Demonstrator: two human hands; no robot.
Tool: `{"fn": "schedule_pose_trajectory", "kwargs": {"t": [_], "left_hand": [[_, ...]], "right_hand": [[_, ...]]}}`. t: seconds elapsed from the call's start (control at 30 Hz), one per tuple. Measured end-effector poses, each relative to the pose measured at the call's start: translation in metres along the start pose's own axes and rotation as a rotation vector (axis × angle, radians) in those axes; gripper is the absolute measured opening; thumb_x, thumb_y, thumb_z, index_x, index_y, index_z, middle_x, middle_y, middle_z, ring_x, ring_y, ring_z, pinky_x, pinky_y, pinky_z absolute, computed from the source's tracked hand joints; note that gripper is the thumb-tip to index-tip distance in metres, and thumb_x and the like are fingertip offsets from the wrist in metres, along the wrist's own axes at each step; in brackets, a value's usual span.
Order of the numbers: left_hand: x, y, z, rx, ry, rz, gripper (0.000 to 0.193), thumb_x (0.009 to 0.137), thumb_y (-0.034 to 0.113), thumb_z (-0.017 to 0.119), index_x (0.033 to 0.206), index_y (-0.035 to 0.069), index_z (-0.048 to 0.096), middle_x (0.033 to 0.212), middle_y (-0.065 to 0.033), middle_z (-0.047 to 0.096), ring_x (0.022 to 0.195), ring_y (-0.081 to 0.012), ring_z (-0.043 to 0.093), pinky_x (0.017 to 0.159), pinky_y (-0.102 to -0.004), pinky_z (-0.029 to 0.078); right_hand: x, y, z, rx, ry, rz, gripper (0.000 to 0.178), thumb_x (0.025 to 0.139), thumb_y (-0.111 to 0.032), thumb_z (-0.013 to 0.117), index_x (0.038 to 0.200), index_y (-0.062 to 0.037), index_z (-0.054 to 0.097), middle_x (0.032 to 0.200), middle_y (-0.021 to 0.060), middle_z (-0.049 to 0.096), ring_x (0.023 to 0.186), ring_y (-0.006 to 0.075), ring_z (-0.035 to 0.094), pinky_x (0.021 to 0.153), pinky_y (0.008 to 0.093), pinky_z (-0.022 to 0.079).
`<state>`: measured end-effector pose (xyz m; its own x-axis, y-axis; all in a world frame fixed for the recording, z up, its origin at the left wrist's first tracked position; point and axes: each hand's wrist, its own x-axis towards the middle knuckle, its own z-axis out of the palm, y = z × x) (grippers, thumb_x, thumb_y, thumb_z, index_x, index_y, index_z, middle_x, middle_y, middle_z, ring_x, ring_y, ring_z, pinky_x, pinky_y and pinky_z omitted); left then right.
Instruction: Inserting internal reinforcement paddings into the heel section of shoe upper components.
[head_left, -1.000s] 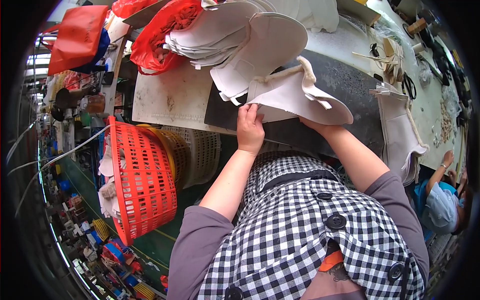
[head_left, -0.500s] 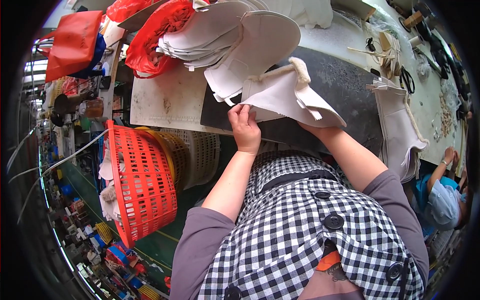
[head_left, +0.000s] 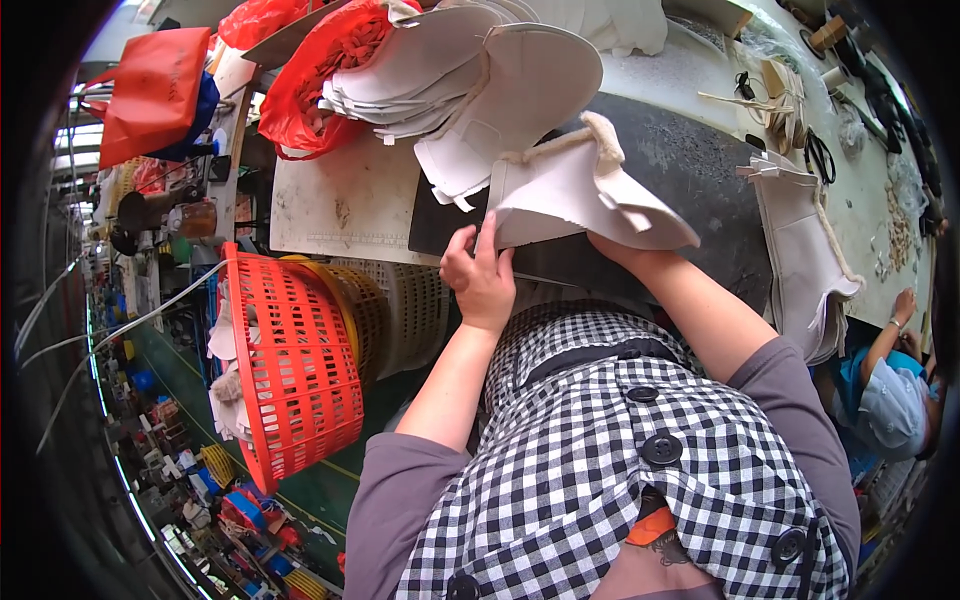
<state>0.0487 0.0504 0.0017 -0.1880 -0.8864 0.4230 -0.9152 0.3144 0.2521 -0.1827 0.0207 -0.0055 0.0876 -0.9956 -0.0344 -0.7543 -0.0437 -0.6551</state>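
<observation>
A pale boot upper [head_left: 565, 195] with a fleece-trimmed edge is held tilted over a dark cutting mat [head_left: 690, 165]. My right hand [head_left: 628, 257] grips it from below at its near right side; the fingers are hidden beneath the piece. At its lower left corner is my left hand [head_left: 482, 278], open, with the index finger stretched up against the edge and the thumb apart. Just beyond, another fleece-edged upper [head_left: 535, 85] leans on a stack of pale pieces [head_left: 410, 85].
A red plastic bag [head_left: 300, 110] of small reddish pieces stands beside the stack. More uppers [head_left: 795, 230] hang over the table edge at right, near black scissors [head_left: 820, 158]. Below left stands a red basket [head_left: 300, 370] holding scraps. Another person [head_left: 890, 390] works at far right.
My left hand has loosened its pinch on the upper's lower left corner and drawn slightly down and left, fingers spreading. The right hand keeps its place under the piece.
</observation>
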Motion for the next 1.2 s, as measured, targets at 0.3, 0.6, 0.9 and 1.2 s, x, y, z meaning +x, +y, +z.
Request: {"fn": "schedule_pose_trajectory", "kwargs": {"t": [0.3,0.6,0.9,1.2], "left_hand": [[-0.013,0.034,0.005,-0.484,-0.267,0.475,0.053,0.082,0.005,0.059,0.134,0.005,0.049,0.137,-0.0129,0.046,0.130,-0.0302,0.044,0.107,-0.0391,0.036],[0.001,0.036,0.052,-0.151,-0.519,0.277,0.085,0.088,0.049,0.056,0.142,-0.009,0.026,0.141,-0.0265,0.039,0.133,-0.0387,0.036,0.114,-0.0498,0.021],[0.005,0.038,0.045,-0.127,-0.496,0.309,0.077,0.085,0.050,0.057,0.144,0.006,0.034,0.143,-0.0200,0.039,0.135,-0.0367,0.032,0.112,-0.0500,0.022],[0.026,0.045,0.027,-0.180,-0.581,0.323,0.063,0.083,0.040,0.063,0.139,0.018,0.048,0.129,-0.0214,0.048,0.124,-0.0421,0.040,0.103,-0.0552,0.031]], "right_hand": [[0.010,-0.001,0.011,-0.141,0.026,0.120,0.022,0.091,-0.019,0.049,0.097,-0.0049,0.065,0.096,0.0180,0.067,0.092,0.0340,0.063,0.078,0.0457,0.049],[0.013,-0.002,0.000,-0.100,0.050,0.058,0.025,0.094,-0.024,0.048,0.097,-0.0045,0.064,0.095,0.0174,0.067,0.089,0.0345,0.064,0.077,0.0454,0.049],[-0.018,0.033,-0.034,0.012,0.026,0.037,0.015,0.092,-0.008,0.050,0.086,-0.0009,0.061,0.076,0.0116,0.062,0.076,0.0255,0.062,0.067,0.0391,0.048],[-0.021,0.031,0.005,-0.058,-0.032,-0.015,0.023,0.091,-0.013,0.052,0.111,-0.0025,0.059,0.113,0.0216,0.060,0.107,0.0400,0.055,0.091,0.0450,0.043]]}}
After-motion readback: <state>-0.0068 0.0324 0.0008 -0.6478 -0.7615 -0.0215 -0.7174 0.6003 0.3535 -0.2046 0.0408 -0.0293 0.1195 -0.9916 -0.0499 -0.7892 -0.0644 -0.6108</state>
